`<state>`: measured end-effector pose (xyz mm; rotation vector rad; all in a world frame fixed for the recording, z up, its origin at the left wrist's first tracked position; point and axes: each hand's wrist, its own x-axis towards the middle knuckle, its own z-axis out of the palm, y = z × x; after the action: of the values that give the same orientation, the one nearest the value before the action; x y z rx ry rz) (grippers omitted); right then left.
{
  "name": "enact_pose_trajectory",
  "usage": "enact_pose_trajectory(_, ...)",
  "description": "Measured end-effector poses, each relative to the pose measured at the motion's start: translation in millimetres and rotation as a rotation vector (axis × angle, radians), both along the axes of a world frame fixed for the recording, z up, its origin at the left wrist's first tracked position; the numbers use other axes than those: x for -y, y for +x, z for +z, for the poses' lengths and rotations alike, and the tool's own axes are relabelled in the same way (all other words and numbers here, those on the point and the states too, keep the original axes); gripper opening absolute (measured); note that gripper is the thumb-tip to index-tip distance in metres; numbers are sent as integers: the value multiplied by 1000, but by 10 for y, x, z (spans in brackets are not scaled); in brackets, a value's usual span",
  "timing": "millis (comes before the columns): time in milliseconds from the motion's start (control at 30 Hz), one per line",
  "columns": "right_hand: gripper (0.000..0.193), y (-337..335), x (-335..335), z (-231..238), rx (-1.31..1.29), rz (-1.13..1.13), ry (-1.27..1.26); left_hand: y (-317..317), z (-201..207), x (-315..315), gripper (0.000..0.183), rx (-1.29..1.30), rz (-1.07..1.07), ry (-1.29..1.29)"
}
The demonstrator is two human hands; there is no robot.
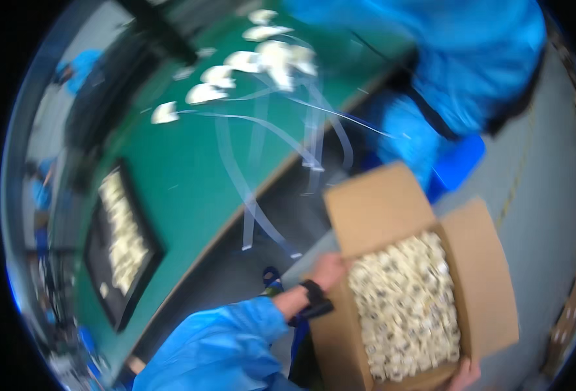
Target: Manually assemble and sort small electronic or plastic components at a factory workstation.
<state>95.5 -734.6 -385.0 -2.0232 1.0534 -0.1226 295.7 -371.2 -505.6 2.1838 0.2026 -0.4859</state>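
An open cardboard box point(485, 280) sits low in front of me, its flaps folded outward. Inside lie a great many small cream-white pieces point(405, 306), too blurred to name. My left hand point(329, 270), with a black band at its wrist, is closed on the box's left edge. At the near right corner my right hand point(467, 375) grips the rim, only partly in view.
A green table point(190, 176) runs diagonally at left, bearing a black tray point(146, 251) of cream pieces. White parts point(206, 93) with translucent strips point(236, 169) hang over its edge. A blue-clothed person point(477, 58) sits beyond the box, near a blue bin point(460, 166).
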Motion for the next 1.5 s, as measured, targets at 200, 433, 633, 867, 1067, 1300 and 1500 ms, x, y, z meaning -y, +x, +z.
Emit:
enact_pose_trajectory(200,27,-973,1621,905,-39,17,-283,-793,610,1649,28,-167,-66,-126)
enact_pose_trajectory(433,22,-1926,773,2432,166,226,-583,-1183,2747,827,25,163,-239,-387)
enact_pose_trajectory(633,21,-1422,-638,3474,481,216,-475,-1708,3626,-474,25,511,115,-492)
enact_pose_trajectory(867,17,-574,-2143,4006,690,476,-195,-2889,4239,-2412,25,500,664,-275)
enact_pose_trajectory(1067,16,521,-3698,4137,820,1069,55,-3791,4167,-3395,26,903,1218,-437)
enact_pose_trajectory(1300,13,568,-6052,4186,814,1702,319,-5265,4428,-4212,13,1167,1730,-146)
enact_pose_trajectory(1500,18,-296,-7747,3749,744,1982,543,-6543,4249,-4470,11,1151,2010,-15)
